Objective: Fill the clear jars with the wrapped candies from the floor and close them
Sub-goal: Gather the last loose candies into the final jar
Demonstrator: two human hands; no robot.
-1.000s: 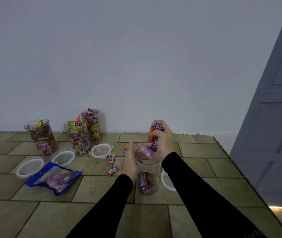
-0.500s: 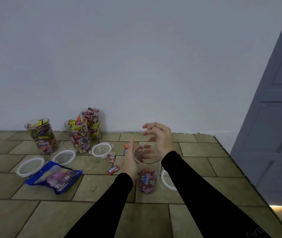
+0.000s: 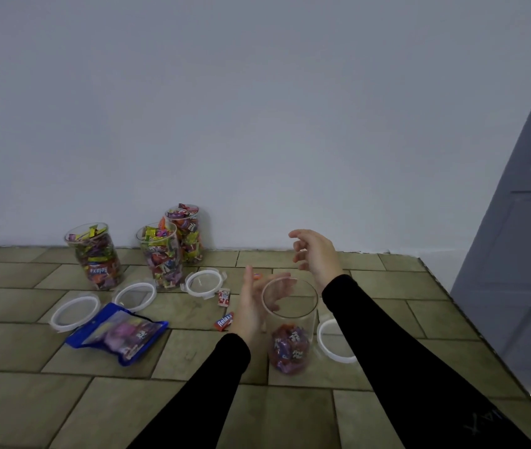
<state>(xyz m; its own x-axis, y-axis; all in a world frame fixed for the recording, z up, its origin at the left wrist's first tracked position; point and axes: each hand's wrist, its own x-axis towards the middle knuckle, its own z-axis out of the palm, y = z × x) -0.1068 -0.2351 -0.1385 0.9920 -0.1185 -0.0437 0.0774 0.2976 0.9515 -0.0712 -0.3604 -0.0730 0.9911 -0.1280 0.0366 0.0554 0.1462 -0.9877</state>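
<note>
Two loose candies [image 3: 224, 306] on floor just left of left hand [image 3: 251, 311], nearer it; left steadies upright jar [image 3: 290, 322]; right hand [image 3: 314, 256] spread, empty, above rim.

wall [image 3: 257, 108]: plain pale | floor [image 3: 47, 400]: olive tiles | door [image 3: 523, 238]: possibly grey-blue

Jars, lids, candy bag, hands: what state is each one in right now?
Near jar: upright, open, candies only at the bottom.
Three far jars: upright, full, lids off.
Four lids: flat on the floor, none fitted.
Blue candy bag: lying flat, candies inside.
Loose candies: on the floor.
Left hand: open, beside the near jar.
Right hand: empty, fingers loosely spread.
</note>
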